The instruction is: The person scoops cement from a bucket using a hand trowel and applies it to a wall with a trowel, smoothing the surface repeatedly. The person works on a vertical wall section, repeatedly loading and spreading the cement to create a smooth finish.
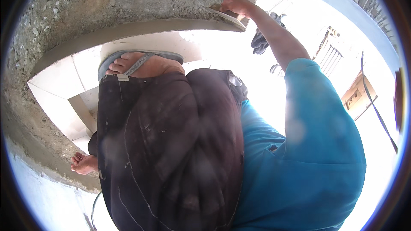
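My right hand (236, 6) reaches out to the far end of a rough grey cement surface (141, 0). It is closed around a trowel (231, 18), whose thin flat blade lies against the cement near the smooth edge strip (154, 26). The handle is mostly hidden by my fingers. Low on the left, my left hand (84, 164) shows beyond my dark trousers, over the cement by the wall. Its fingers are loosely curled and apart, with nothing seen in them.
My foot in a grey flip-flop (102, 66) rests on a white tiled step (55, 77). Past my right arm lie a dark cloth-like bundle (260, 42), a light brown box-like object (359, 92) and a black cable (371, 98). A pale blue wall (43, 192) borders the lower left.
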Available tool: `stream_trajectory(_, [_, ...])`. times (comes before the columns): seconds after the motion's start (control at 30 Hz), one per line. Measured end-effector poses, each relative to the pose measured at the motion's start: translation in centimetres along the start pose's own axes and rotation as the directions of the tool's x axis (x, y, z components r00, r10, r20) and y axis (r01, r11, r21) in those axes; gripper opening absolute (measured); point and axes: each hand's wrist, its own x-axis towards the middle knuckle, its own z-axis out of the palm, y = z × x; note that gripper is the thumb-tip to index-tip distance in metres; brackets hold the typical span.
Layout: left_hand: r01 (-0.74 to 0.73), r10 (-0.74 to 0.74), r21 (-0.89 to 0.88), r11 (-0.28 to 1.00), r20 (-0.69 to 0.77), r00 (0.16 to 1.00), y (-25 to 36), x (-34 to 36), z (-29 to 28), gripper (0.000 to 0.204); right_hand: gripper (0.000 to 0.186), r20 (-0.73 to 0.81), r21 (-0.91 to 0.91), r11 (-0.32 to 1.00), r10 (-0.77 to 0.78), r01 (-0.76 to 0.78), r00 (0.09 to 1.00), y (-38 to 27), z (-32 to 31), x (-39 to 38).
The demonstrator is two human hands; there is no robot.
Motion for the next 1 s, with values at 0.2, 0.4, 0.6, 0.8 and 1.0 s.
stream_trajectory(0.2, [0.246,-0.241,-0.043,0.968,0.096,0.966,0.3,2.3,-1.0,0.033,0.030,-0.014,0.044,0.992,0.122,-0.122,0.992,7.7,3.1,-0.4])
stream_trajectory(0.4, [0.059,-0.060,0.011,0.998,0.036,0.998,1.9,-0.3,-0.3,0.052,0.028,0.118,0.344,0.918,0.166,-0.197,0.979,1.3,4.3,0.1])
stream_trajectory(0.6, [0.100,-0.100,-0.099,0.990,0.004,0.995,0.4,0.7,-0.7,0.050,0.027,0.178,0.271,0.961,0.003,-0.052,0.984,-8.1,4.0,-0.8])
stream_trajectory(0.8, [0.110,-0.098,-0.117,0.987,0.104,0.990,1.0,-0.3,-0.8,0.041,0.027,0.205,0.333,0.942,-0.105,0.032,0.973,-15.5,3.7,-2.7])
stream_trajectory(1.0, [0.140,-0.131,-0.064,0.988,0.129,0.983,0.2,0.3,-0.8,0.051,0.028,0.187,0.442,0.896,-0.139,0.043,0.973,-21.9,4.7,-3.4])
